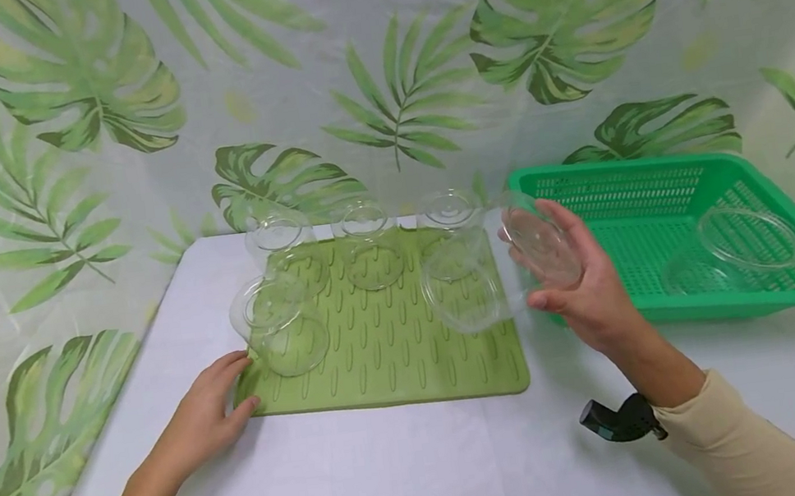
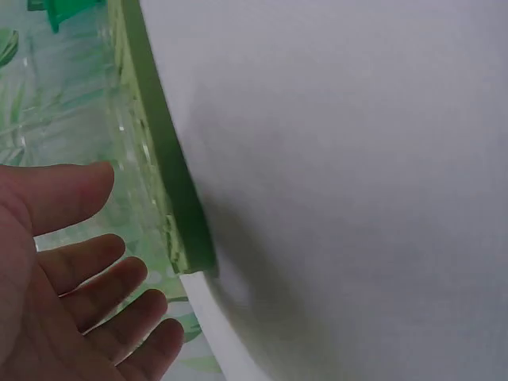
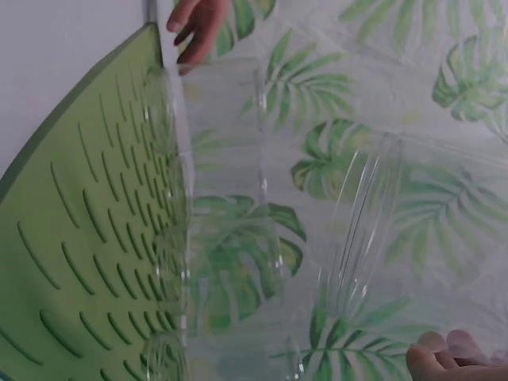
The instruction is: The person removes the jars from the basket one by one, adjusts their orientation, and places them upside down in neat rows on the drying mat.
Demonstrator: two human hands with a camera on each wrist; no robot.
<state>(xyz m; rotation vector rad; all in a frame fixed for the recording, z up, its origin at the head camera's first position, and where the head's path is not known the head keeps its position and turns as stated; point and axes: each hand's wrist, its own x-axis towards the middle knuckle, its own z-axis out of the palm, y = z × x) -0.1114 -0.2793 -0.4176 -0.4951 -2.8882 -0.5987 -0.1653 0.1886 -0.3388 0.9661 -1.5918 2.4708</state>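
My right hand (image 1: 596, 290) grips a clear plastic container (image 1: 532, 236) near one end, with the thumb in front and the other fingers behind. The container is tilted on its side over the right part of the green drying mat (image 1: 382, 366). Its ringed end (image 3: 361, 230) faces away from the fingers in the right wrist view. My left hand (image 1: 202, 413) holds nothing; its relaxed fingers are at the mat's left edge. Nearest to it stands a clear container (image 1: 295, 347) on the mat. Behind stand three more, the left one (image 1: 280, 233), the middle one (image 1: 369, 256) and the right one (image 1: 449, 213).
At the right is a green perforated basket (image 1: 673, 309) with a clear container (image 1: 750, 242) inside. White cloth covers the table (image 1: 410, 470). A leaf-patterned curtain (image 1: 374, 60) hangs close behind the mat and the basket.
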